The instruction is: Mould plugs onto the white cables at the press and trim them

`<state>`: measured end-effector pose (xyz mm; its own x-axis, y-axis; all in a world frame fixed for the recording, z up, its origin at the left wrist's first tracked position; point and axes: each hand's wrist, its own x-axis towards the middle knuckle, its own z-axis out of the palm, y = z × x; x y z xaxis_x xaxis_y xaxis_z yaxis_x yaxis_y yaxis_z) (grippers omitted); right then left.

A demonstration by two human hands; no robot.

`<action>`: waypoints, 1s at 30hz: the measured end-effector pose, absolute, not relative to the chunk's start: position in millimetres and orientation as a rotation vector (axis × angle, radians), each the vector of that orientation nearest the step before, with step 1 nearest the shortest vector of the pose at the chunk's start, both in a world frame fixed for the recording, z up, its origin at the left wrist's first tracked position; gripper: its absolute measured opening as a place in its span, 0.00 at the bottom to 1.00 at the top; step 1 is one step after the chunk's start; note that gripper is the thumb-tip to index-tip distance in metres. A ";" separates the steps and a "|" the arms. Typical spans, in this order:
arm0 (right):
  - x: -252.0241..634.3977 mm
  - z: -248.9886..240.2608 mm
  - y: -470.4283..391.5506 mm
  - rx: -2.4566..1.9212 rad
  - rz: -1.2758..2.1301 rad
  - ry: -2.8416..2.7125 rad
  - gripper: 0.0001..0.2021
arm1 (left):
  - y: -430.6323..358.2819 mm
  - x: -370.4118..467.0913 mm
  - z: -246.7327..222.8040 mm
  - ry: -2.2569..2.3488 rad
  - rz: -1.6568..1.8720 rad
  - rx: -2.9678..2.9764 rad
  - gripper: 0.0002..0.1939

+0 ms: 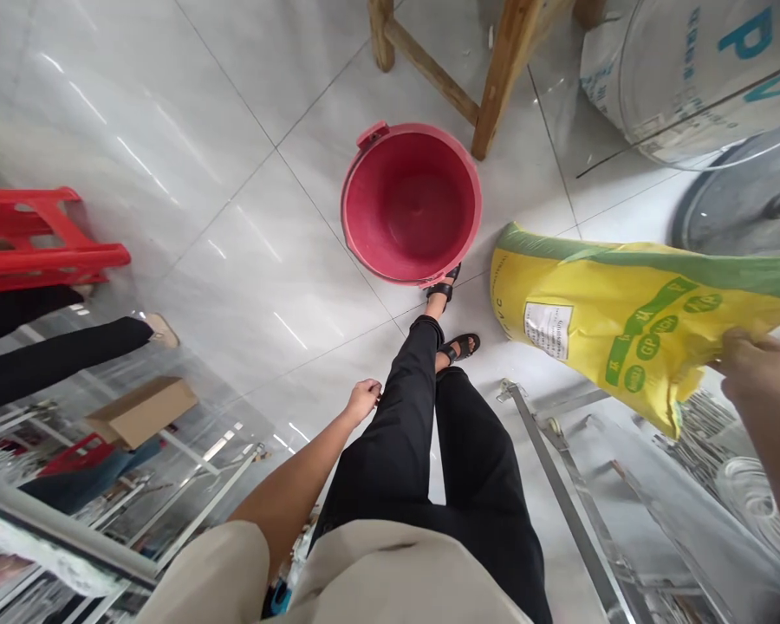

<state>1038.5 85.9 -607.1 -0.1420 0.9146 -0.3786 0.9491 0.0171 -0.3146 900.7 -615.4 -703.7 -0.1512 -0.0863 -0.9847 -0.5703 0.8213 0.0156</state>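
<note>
My right hand (pixel 760 373), at the far right, is closed on the edge of a yellow and green sack (pixel 578 286) printed with green lettering and a white label. The sack leans over to the right of my feet; what it holds does not show. Beside my knee hangs my left hand (pixel 364 399), its fingers curled in. Whether anything is inside those fingers is hidden. In front of my feet stands a red bucket (pixel 416 204) on the tiled floor, with nothing visible inside. Neither hand touches the bucket.
A wooden stool (pixel 494 87) stands beyond the bucket. White sacks and a dark lid (pixel 741 199) are at upper right. Metal racks flank me, with a cardboard box (pixel 143 412) on the left one. A red plastic stool (pixel 45 238) and another person's legs (pixel 71 347) are left.
</note>
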 end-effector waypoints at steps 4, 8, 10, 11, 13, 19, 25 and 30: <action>1032.3 -605.2 60.5 2.070 -0.630 1.963 0.20 | -590.3 884.6 -707.1 1.747 0.480 -0.449 0.15; 1019.5 -601.3 31.2 1.988 -0.499 1.846 0.11 | -563.4 857.4 -706.1 1.801 0.476 -0.373 0.15; 1012.6 -601.3 17.0 1.951 -0.464 1.827 0.14 | -553.5 841.6 -703.7 1.818 0.455 -0.335 0.15; 1009.8 -601.3 8.7 1.941 -0.453 1.822 0.15 | -549.1 833.6 -702.0 1.826 0.443 -0.315 0.14; 1006.1 -600.2 -13.2 1.926 -0.459 1.820 0.15 | -539.6 817.7 -697.2 1.844 0.416 -0.273 0.13; 1011.5 -586.6 -125.3 1.737 -0.654 1.822 0.18 | -480.3 776.1 -672.4 1.932 0.401 -0.097 0.06; 1010.0 -583.4 -229.0 1.466 -0.999 1.766 0.14 | -397.8 748.2 -648.5 1.927 0.535 0.130 0.10; 998.4 -613.3 -279.1 1.299 -1.134 1.720 0.14 | -374.1 739.0 -638.0 1.985 0.599 0.214 0.12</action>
